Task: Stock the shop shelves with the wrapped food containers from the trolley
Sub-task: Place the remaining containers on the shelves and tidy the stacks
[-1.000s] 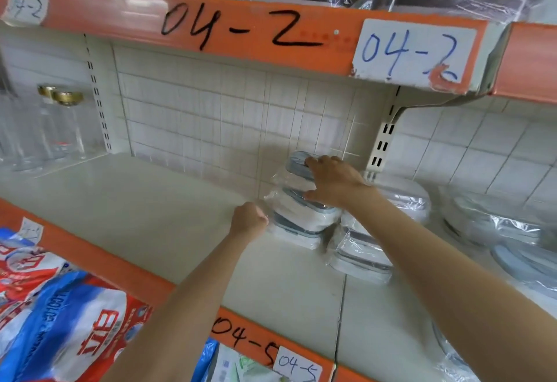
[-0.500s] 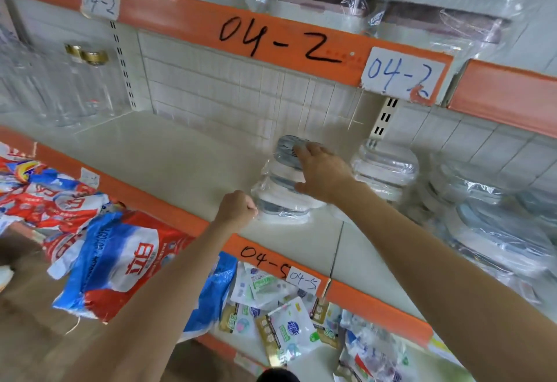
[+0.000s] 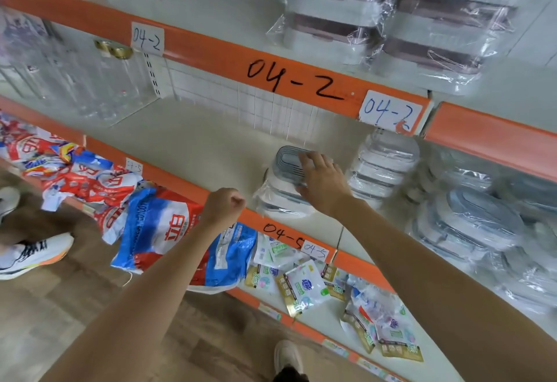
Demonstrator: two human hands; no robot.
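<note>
A stack of plastic-wrapped food containers point(image 3: 278, 191) with grey-blue lids stands near the front edge of the middle shelf point(image 3: 193, 140). My right hand point(image 3: 321, 182) rests on top of the stack, fingers spread over the top lid. My left hand point(image 3: 224, 205) hovers just left of the stack at the orange shelf edge, curled into a fist and holding nothing. More wrapped containers point(image 3: 384, 164) are stacked to the right of it, with further piles point(image 3: 470, 224) at the far right. The trolley is out of view.
Glass jars point(image 3: 117, 80) with gold lids stand at the shelf's left. Wrapped brown-lidded boxes point(image 3: 388, 19) fill the upper shelf. Below, detergent bags point(image 3: 162, 227) and small sachets point(image 3: 304, 288) lie on the lower shelf. Another person's shoes point(image 3: 30, 253) stand on the wooden floor at left.
The view has pulled back and tilted down, showing the lower shelf and floor. My left hand has drawn away from the stack to the shelf edge. My right hand stays on the top lid.
</note>
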